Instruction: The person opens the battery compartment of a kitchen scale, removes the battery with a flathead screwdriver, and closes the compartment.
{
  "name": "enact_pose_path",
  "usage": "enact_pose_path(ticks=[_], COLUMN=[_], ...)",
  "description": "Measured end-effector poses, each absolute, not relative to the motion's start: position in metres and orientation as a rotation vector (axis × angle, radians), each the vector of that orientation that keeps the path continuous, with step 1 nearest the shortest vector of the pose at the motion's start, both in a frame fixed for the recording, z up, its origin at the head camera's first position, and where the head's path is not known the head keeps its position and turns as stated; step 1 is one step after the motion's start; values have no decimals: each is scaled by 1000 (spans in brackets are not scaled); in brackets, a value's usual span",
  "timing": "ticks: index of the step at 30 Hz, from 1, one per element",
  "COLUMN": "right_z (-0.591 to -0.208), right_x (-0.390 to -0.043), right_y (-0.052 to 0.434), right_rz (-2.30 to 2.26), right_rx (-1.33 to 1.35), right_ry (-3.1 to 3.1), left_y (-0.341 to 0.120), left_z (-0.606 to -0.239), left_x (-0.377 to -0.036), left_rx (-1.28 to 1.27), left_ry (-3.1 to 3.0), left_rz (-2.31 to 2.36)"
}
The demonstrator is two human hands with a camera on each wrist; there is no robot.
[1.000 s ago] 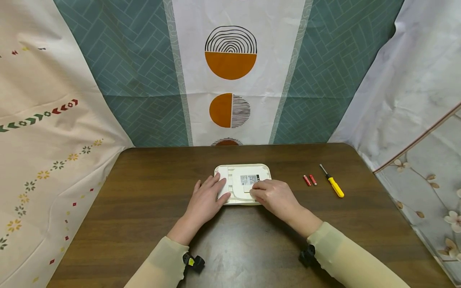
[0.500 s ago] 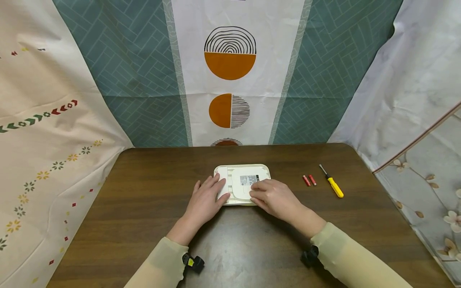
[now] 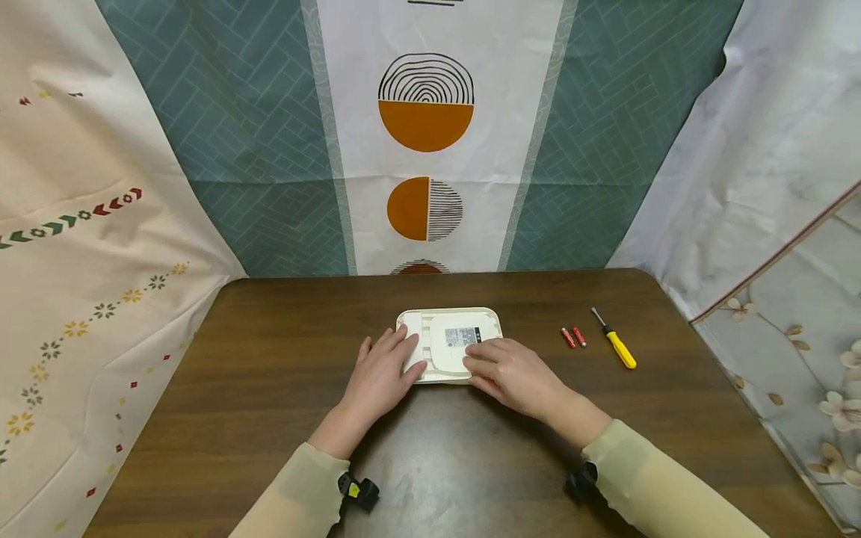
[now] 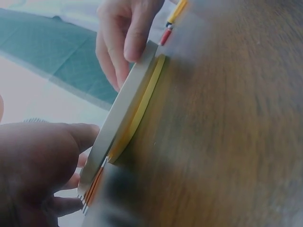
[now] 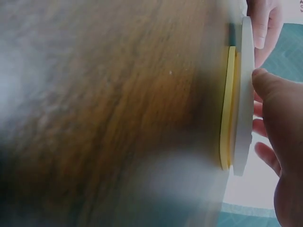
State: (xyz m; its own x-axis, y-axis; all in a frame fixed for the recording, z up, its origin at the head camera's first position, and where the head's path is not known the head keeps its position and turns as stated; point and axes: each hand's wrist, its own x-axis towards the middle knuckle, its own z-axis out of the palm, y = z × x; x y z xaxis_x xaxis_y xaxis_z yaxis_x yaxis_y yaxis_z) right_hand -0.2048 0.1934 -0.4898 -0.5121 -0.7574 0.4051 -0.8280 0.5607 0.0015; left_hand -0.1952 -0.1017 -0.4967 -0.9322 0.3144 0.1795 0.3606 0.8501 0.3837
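A flat white device point(image 3: 440, 345) with a printed label lies on the brown table point(image 3: 269, 359), its yellow underside point(image 4: 144, 101) against the wood. My left hand point(image 3: 412, 351) rests on its left part with the fingers laid flat and the thumb at the near edge. My right hand point(image 3: 474, 362) lies on the near right part, fingers on top beside the label and thumb at the near edge. In the left wrist view the right hand point(image 4: 125, 33) reaches over the device's rim point(image 4: 128, 109). The right wrist view shows the device point(image 5: 244, 94) edge-on beside my right thumb point(image 5: 277, 104).
Two small red batteries point(image 3: 573, 337) and a yellow-handled screwdriver point(image 3: 615, 347) lie on the table to the right of the device. Patterned cloths hang behind and at both sides of the table. Small black cameras sit at both wrists.
Both hands stay on the device in nearly the same places. The right fingers have slipped slightly toward me, and the head view has shifted a little.
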Motion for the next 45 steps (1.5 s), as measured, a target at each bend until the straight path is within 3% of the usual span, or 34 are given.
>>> enact_pose_path(ticks=[10, 31, 45], right_z=[-500, -497, -496], right_x=[-197, -188, -189], right_y=[204, 210, 212], right_rz=[298, 221, 276], right_rx=[1274, 814, 715], right_ry=[-2452, -2874, -2941], left_y=[-104, -107, -110], left_z=[-493, -489, -491], left_x=[-193, -189, -184], left_rx=[-572, -572, -510], left_ry=[-2941, -3012, -3051], left_rz=[-582, -623, -605])
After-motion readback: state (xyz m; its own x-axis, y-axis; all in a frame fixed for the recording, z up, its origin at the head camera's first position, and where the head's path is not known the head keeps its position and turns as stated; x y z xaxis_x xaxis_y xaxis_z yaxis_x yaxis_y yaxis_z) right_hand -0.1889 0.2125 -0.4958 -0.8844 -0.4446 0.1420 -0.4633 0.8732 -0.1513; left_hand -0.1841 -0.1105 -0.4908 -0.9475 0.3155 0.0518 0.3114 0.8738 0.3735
